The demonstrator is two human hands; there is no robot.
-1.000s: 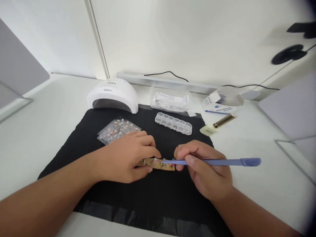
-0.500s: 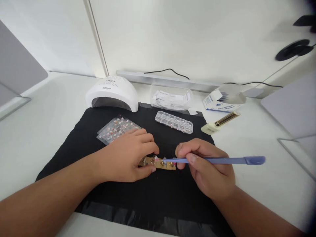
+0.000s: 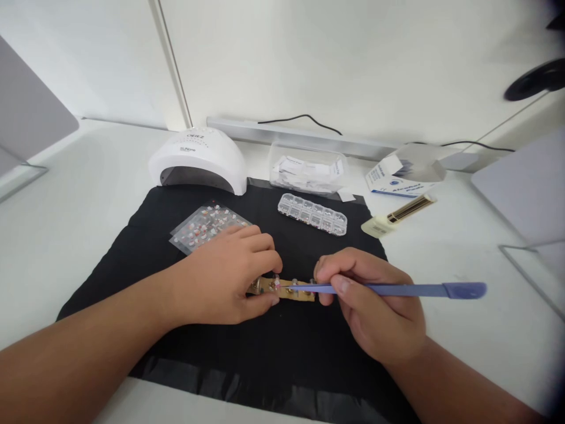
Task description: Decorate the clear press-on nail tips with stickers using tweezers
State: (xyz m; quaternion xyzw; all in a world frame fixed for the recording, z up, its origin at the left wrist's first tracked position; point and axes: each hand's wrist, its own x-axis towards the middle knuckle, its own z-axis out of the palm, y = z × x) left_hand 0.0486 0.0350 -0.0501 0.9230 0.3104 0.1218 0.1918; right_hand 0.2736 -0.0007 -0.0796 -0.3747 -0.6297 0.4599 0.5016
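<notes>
A tan strip (image 3: 289,289) with several small nail tips on it lies on the black mat (image 3: 176,212). My left hand (image 3: 225,277) pinches the strip's left end between thumb and fingers. My right hand (image 3: 375,306) grips a long blue tool (image 3: 406,290) like a pen. The tool's thin tip rests on one of the nail tips near the strip's left part.
A white nail lamp (image 3: 198,160) stands at the mat's back left. Sticker sheets (image 3: 203,225) lie just beyond my left hand. A clear compartment box (image 3: 312,214), a clear tub of packets (image 3: 308,169), a white-blue carton (image 3: 399,176) and a gold-capped bottle (image 3: 397,216) lie behind.
The view has shifted slightly, so everything sits a little higher and further apart. Both hands hold the same grip on the strip and tool; the tool tip stays on the strip.
</notes>
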